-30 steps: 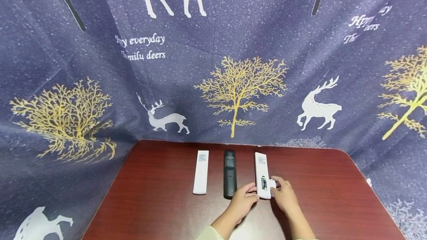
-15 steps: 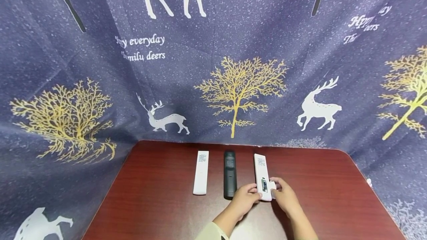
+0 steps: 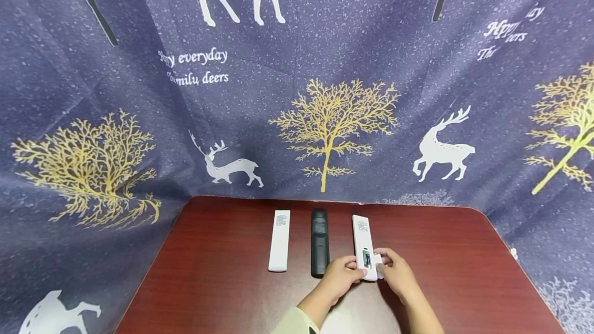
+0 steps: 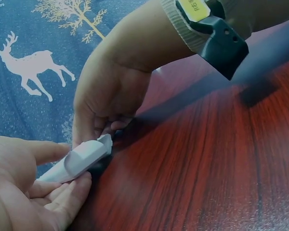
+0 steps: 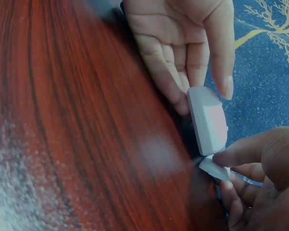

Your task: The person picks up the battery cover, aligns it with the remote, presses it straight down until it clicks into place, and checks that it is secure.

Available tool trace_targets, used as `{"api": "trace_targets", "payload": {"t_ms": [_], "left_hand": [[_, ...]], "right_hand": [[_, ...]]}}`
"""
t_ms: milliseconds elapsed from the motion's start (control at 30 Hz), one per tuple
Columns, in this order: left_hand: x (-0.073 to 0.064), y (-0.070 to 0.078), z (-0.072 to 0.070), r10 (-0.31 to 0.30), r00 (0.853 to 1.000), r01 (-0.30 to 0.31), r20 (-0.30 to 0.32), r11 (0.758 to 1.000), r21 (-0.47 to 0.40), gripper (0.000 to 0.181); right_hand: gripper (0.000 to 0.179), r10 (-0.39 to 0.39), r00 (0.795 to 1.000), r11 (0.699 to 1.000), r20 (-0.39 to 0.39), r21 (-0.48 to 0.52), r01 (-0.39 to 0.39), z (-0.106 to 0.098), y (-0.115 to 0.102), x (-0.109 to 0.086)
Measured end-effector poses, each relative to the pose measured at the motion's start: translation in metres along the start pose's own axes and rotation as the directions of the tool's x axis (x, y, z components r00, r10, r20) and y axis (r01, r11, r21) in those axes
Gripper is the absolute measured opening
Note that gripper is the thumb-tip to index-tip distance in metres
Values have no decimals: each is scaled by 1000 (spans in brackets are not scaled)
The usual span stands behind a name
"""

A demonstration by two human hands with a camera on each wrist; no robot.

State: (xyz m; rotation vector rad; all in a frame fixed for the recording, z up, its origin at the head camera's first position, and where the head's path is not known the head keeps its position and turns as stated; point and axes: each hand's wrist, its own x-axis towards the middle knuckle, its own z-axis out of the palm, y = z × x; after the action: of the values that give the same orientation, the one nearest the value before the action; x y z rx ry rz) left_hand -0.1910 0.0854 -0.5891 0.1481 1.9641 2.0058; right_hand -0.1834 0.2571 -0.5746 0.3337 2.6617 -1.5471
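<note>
A white remote control (image 3: 360, 236) lies back side up at the right, its battery compartment (image 3: 366, 259) uncovered near the front end. My left hand (image 3: 341, 274) holds that front end from the left, with the thumb on top and fingers underneath; the left wrist view shows the white remote's end (image 4: 79, 161) between them. On the other side, my right hand (image 3: 394, 271) pinches a small white battery cover (image 5: 215, 168) between thumb and fingers, close beside the remote's edge. Something dark sits in the compartment, too small to tell what.
Left of my hands, a black remote control (image 3: 319, 244) lies back side up, close to the left hand. Farther left is another white remote control (image 3: 279, 241). A patterned blue cloth (image 3: 297, 133) hangs behind the red-brown table (image 3: 213, 272).
The white remote at the right has shifted slightly left and towards me. My left thumb has moved onto its top face. The right hand with the cover has moved slightly along with it.
</note>
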Motion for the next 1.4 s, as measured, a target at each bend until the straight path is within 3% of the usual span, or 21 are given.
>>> {"api": "trace_targets", "payload": {"t_ms": [633,1400], "left_hand": [[-4,0,-2,-14,1000,14,-24,1000,-6,31],[-5,0,-6,-58,998,57,-8,995,-84,43]], "right_hand": [[39,24,1000,998,14,60,-25,0,3,1],[42,17,1000,996,6,82,-18,1,-2,-2]]}}
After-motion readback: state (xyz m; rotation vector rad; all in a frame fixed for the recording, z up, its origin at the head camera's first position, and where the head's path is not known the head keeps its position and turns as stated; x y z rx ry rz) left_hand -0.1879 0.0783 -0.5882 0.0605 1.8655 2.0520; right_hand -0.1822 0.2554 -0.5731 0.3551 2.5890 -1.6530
